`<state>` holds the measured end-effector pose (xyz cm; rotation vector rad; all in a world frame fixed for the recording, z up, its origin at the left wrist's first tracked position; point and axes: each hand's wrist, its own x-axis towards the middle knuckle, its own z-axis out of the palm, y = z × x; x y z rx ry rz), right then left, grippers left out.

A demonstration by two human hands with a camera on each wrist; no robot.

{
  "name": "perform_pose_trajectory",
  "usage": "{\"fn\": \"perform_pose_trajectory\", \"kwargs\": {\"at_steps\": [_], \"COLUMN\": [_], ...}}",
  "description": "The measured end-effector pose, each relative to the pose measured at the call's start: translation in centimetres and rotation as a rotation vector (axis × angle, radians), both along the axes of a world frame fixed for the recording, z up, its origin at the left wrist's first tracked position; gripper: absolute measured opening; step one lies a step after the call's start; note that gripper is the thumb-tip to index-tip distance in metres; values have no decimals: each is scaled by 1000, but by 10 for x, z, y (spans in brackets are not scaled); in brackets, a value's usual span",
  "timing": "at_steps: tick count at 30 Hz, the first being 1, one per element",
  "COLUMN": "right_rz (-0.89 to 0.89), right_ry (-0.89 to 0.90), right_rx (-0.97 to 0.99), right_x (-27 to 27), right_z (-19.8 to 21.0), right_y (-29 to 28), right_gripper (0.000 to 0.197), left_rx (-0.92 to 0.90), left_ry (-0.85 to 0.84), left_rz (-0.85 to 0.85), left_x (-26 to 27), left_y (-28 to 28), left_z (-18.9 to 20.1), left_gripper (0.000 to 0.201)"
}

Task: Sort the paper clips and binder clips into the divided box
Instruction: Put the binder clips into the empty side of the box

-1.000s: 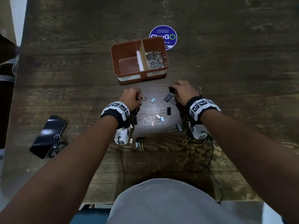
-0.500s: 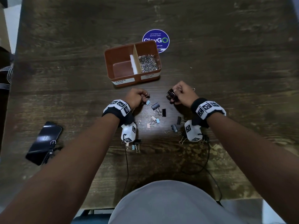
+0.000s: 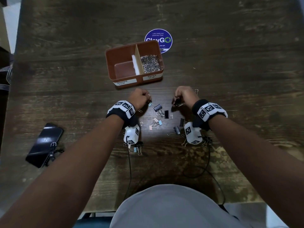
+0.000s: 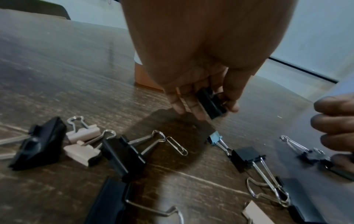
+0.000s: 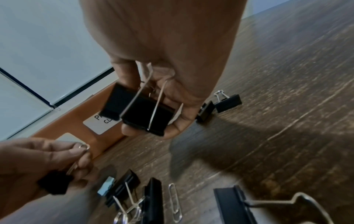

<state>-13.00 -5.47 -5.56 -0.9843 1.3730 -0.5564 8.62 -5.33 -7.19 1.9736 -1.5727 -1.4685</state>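
Observation:
The brown divided box (image 3: 122, 48) stands just beyond my hands, with a heap of paper clips (image 3: 151, 63) in its right compartment; the left one, labelled BINDER CLIP, shows only its floor. My left hand (image 3: 146, 98) pinches a small black binder clip (image 4: 209, 104) above the table. My right hand (image 3: 176, 100) grips black binder clips (image 5: 141, 112), two as far as I can tell, their wire handles in the fingers. Loose black binder clips (image 3: 158, 107), pastel binder clips (image 3: 155, 123) and one paper clip (image 3: 171, 115) lie between my wrists.
A black phone (image 3: 44, 143) lies at the near left. A round blue sticker (image 3: 158, 38) sits behind the box. Thin cables (image 3: 130, 170) trail from the wrist cameras to the table's near edge. More binder clips (image 3: 137, 146) lie under both wrists.
Both hands have come up off the table holding binder clips. The right hand has picked up its black clips and shifted slightly left towards the box.

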Motion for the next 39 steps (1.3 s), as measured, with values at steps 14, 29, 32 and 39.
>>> {"fn": "perform_pose_trajectory", "kwargs": {"at_steps": [14,29,32,39], "right_rz": [869,307,234,-51], "right_ry": [1040,604,514,222], "right_rx": [-413,-534,-445,-206], "right_x": [66,138,159,175], "right_z": [-30,74,74,61], "right_y": [29,-65,-87,-107], "right_gripper": [41,32,37,27], "left_rx": [-231,-294,-320,-355], "left_ry": [-726,-667,-619,-451], "left_rz": [-739,-869,-784,-437], "left_x": [-16,26,43,71], "left_y": [24,26,22,11], "left_z": [-5,7,10,21], "left_gripper": [29,24,12,23]}}
